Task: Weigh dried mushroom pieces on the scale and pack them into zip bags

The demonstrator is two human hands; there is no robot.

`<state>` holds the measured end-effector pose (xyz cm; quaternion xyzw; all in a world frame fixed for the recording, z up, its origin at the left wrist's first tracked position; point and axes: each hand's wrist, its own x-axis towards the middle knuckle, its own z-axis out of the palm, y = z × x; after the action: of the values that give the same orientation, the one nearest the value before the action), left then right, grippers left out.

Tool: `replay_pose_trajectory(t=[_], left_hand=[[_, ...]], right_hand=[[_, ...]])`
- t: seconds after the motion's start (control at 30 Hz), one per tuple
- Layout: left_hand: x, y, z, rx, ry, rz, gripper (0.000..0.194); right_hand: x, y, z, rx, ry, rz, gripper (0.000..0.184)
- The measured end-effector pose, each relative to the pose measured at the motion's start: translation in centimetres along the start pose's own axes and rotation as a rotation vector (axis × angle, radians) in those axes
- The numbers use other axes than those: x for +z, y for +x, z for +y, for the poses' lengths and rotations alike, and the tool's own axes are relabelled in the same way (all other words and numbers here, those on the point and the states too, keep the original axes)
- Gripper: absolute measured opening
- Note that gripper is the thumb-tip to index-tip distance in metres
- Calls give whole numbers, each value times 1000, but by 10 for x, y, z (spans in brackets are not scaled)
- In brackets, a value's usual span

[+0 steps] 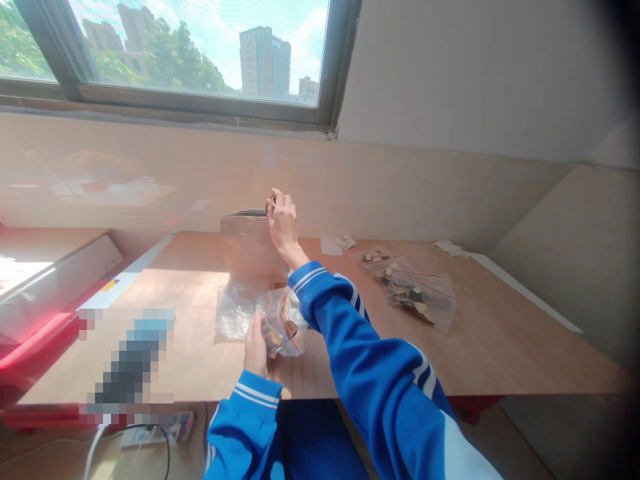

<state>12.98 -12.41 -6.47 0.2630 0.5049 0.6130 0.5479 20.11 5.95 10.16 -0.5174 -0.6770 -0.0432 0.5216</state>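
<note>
A brown paper bag (247,243) stands upright on the wooden table (480,340), its mouth open at the top. My right hand (283,224) is raised at the bag's upper right rim, fingers pinched together on a small dark piece that I cannot make out clearly. My left hand (256,348) rests near the table's front edge and grips a clear zip bag (283,321) with a red seal line and a few small brown pieces inside. An emptier clear bag (236,308) lies just left of it, in front of the paper bag.
Further clear zip bags (417,293) holding small brown and dark pieces lie at the right of the table. Scraps of white paper (337,243) lie by the back wall. A power strip with cables (155,433) lies on the floor at the left.
</note>
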Motion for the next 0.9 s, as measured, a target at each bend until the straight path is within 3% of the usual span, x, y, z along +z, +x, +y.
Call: replay_pose_trajectory(t=[0.43, 0.63, 0.9], left_hand=[[1, -1, 2, -6, 29, -13, 52], [0, 1, -1, -9, 37, -31, 48], [-1, 1, -2, -26, 32, -43, 52]], right_hand=[[-4, -6, 3, -102, 226, -136, 21], [-3, -5, 15, -150, 390, -155, 31], [-10, -11, 14, -223, 312, -195, 24]])
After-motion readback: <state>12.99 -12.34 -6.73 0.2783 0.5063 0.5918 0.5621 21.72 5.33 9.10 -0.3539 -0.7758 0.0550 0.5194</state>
